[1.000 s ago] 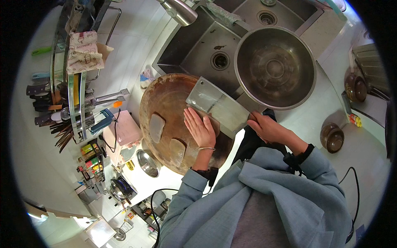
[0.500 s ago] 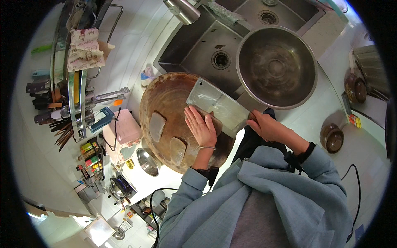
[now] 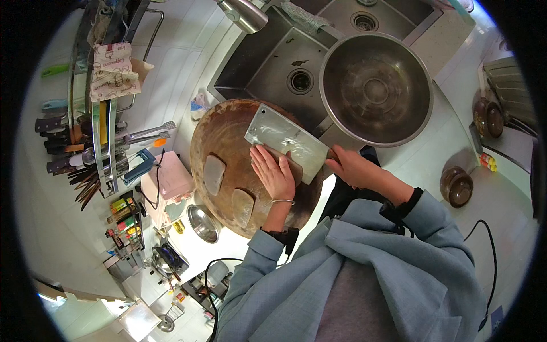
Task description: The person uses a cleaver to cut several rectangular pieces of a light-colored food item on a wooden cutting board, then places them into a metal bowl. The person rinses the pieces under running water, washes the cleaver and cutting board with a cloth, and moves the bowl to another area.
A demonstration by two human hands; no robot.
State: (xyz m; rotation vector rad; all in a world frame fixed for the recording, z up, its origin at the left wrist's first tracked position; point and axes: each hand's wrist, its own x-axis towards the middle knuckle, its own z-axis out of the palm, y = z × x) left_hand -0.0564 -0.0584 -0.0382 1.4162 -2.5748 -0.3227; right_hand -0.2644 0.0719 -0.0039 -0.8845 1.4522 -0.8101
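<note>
Crumpled cream sheet [image 3: 115, 71] on the rack [image 3: 111, 122] is showing reddish lettering. Right grip [image 3: 337, 162] is grasping a broad, shiny metal cleaver [image 3: 288, 137] over a round, worn wooden board [image 3: 225, 128]; left grip [image 3: 276, 175], flat and unclenched, is resting on a brownish piece [image 3: 296, 171] beside the blade. Two thin, pale slabs [image 3: 214, 175] are lying nearby on the wood.

Left fisheye of head-worn pair: lens is pointed down from above. Left hand [image 3: 277, 176] and right hand [image 3: 356, 167] are framed near, mid-picture; sink [image 3: 270, 61] is seen beyond, jacket [image 3: 401, 262] below; view corners are blacked out.
</note>
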